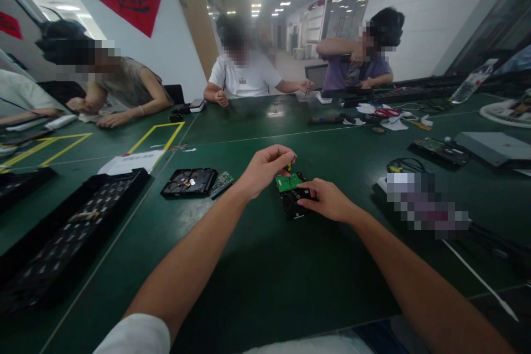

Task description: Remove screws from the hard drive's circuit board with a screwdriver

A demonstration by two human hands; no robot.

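A black hard drive (292, 207) with a green circuit board (286, 182) on its upper face lies on the table in front of me. My left hand (269, 168) is closed in a pinch above the board's far end. Between its fingertips shows a bit of a small yellow-and-dark screwdriver (289, 167), mostly hidden. My right hand (327, 199) grips the drive from the right side, thumb and fingers resting on its top. Left of my left forearm sit another opened drive casing (188, 182) and a loose circuit board (223, 183).
Long black trays (78, 221) stand at the left, near a paper sheet (130, 162). On the right are a pixelated phone-like object (423, 202), a white cable (481, 279), another drive (438, 152), a grey box (495, 148) and a water bottle (473, 82). Several people sit across the green table (249, 265).
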